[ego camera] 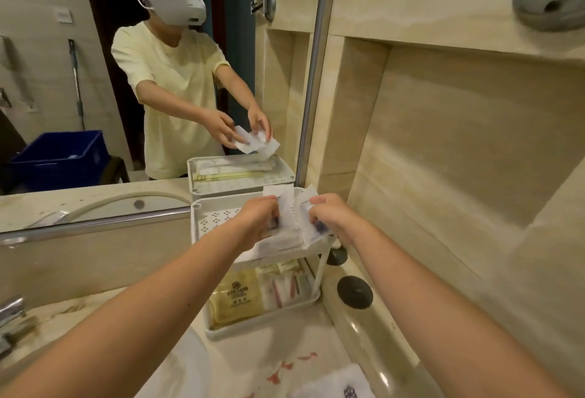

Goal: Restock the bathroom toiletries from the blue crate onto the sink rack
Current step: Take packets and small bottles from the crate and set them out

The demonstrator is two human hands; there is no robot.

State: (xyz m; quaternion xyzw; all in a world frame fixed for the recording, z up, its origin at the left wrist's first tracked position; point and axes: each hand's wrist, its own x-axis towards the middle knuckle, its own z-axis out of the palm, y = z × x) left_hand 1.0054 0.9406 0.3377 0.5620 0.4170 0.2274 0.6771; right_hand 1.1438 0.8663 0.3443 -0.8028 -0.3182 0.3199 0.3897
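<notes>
A white two-tier sink rack [209, 217] stands on the marble counter against the mirror. Over its top tier, my left hand [259, 217] and my right hand [332, 217] each grip small white toiletry packets [286, 204], held side by side just above more white packets lying on that tier. The lower tier [262, 318] holds a yellow sachet [235, 296] and packets with red-striped items [285, 290]. The blue crate [60, 157] shows only as a reflection in the mirror, behind me to the left.
A round black plug [354, 291] and a second one [337, 255] sit on the ledge right of the rack. The faucet [11, 312] and basin rim [190, 363] lie at lower left. A white packet [335, 385] rests on the counter near the bottom edge. A recessed wall niche is at right.
</notes>
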